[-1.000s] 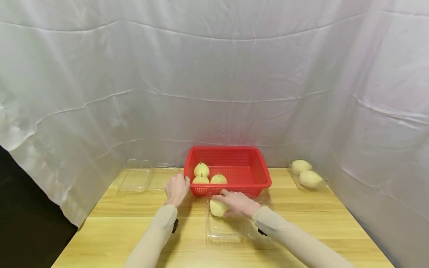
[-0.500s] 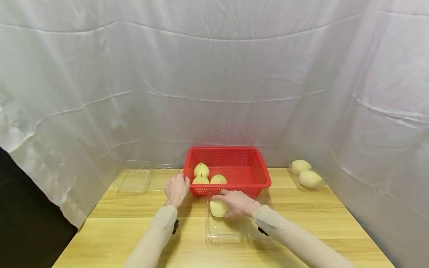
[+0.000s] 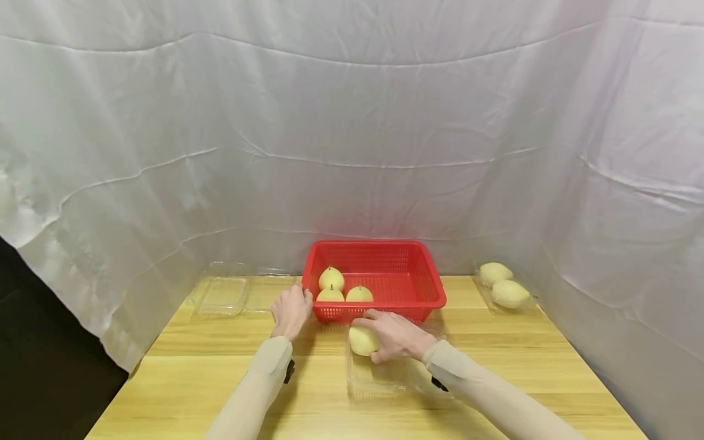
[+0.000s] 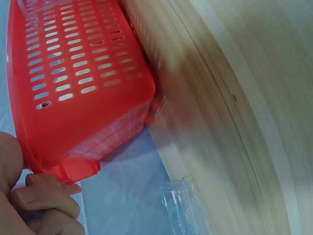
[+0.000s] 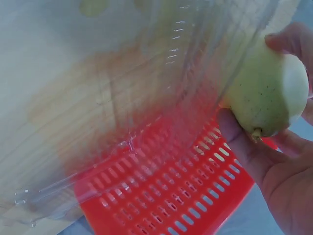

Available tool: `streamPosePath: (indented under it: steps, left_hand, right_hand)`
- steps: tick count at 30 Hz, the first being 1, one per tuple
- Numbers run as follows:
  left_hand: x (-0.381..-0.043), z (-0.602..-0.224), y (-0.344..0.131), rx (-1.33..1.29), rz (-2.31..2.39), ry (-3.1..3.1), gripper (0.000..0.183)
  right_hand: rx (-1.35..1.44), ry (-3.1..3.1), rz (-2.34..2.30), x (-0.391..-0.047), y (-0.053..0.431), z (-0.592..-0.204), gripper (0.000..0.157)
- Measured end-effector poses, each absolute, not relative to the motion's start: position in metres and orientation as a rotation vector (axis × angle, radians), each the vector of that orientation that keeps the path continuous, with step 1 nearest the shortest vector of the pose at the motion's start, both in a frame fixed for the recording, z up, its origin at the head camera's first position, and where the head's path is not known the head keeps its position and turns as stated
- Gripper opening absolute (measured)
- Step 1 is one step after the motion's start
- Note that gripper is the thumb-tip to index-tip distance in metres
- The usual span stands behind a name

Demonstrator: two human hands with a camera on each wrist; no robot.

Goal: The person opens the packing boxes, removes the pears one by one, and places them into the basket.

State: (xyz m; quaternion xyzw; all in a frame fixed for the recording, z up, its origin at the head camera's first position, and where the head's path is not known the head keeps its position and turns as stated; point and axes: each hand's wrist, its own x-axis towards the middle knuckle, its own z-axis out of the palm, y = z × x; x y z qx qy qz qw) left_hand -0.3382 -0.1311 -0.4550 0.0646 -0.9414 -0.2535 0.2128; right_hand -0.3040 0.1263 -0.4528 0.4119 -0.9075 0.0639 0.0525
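Red basket (image 3: pixel 379 305): the left hand (image 3: pixel 290 310) pinches its edge. The right hand (image 3: pixel 397 335) grips a pear (image 3: pixel 363 341) at the far end of the clear box (image 3: pixel 379 388). This looks like placing; next, letting go should be slow and soft.

I am finding no text, label, brand, number or sign that I can read on anything in front of me, in any view.
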Motion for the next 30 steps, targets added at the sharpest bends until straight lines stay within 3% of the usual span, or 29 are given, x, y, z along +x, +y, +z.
streamPosePath:
  steps: [30]
  left_hand:
    - [-0.335,-0.453,-0.13,0.175,-0.711,-2.612,0.024]
  right_hand:
    - [1.075,-2.535,0.625,-0.3,0.157,-0.435,0.072]
